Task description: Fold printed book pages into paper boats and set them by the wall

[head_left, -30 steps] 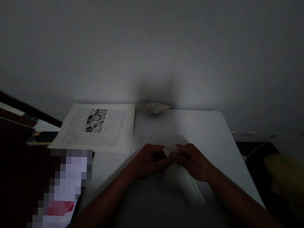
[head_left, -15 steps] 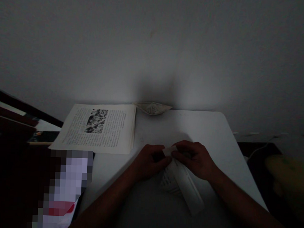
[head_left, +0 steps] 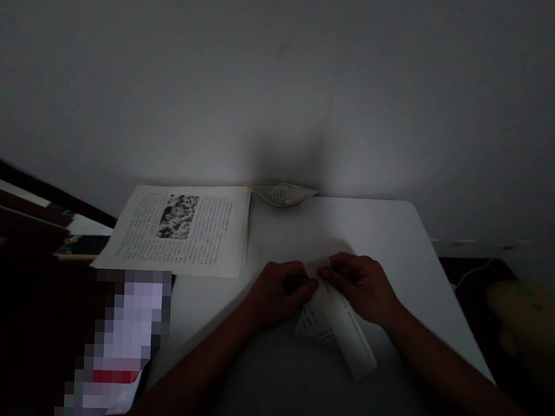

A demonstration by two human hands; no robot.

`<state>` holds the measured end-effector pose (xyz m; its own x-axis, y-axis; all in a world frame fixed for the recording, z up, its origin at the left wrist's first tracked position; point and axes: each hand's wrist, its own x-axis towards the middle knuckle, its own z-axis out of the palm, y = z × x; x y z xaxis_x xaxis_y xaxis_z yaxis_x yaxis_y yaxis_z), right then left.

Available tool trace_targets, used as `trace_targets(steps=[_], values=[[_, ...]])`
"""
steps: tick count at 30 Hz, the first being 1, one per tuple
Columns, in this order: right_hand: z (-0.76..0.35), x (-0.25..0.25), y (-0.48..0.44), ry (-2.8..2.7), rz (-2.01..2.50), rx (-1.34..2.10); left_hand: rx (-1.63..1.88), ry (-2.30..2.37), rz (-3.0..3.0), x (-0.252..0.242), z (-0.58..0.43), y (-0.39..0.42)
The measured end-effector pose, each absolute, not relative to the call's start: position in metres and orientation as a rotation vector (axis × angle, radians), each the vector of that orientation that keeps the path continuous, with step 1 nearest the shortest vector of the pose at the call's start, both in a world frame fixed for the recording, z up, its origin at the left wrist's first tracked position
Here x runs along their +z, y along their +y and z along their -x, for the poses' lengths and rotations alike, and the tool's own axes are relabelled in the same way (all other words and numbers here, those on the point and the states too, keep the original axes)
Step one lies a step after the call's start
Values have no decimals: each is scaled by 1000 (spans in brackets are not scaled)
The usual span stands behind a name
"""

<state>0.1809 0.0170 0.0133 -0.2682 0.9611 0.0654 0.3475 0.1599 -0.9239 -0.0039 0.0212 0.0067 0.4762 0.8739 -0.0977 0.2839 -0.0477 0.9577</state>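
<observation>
Both hands have crept slightly away from the person: left hand (head_left: 277, 293) and right hand (head_left: 361, 287) pinch the far corner of a folded printed white paper strip (head_left: 334, 328), fingers pressed together, on the white surface (head_left: 395, 236) right of the open book (head_left: 186, 229).

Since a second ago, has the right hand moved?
Yes. The right hand has slid a little farther from the person along the folded paper, toward the paper boat by the wall.

Print on open book (head_left: 181, 229) and folded paper (head_left: 332, 331) too dim, small; nothing legible.
</observation>
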Motion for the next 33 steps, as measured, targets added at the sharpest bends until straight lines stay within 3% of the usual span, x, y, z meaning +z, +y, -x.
trace_targets(steps=[6, 11, 19, 30, 33], values=[[-183, 13, 14, -1716, 1314, 701, 648, 1016, -1501, 13, 3, 24], [-192, 16, 16, -1396, 1405, 601, 615, 1026, -1383, 10, 2, 24], [-195, 11, 22, -1260, 1384, 685, 669, 992, -1386, 12, 2, 21], [-184, 11, 18, -1618, 1214, 1173, 594, 1019, -1775, 9, -2, 18], [-183, 13, 19, -1672, 1242, 1111, 589, 1029, -1787, 8, -1, 19]])
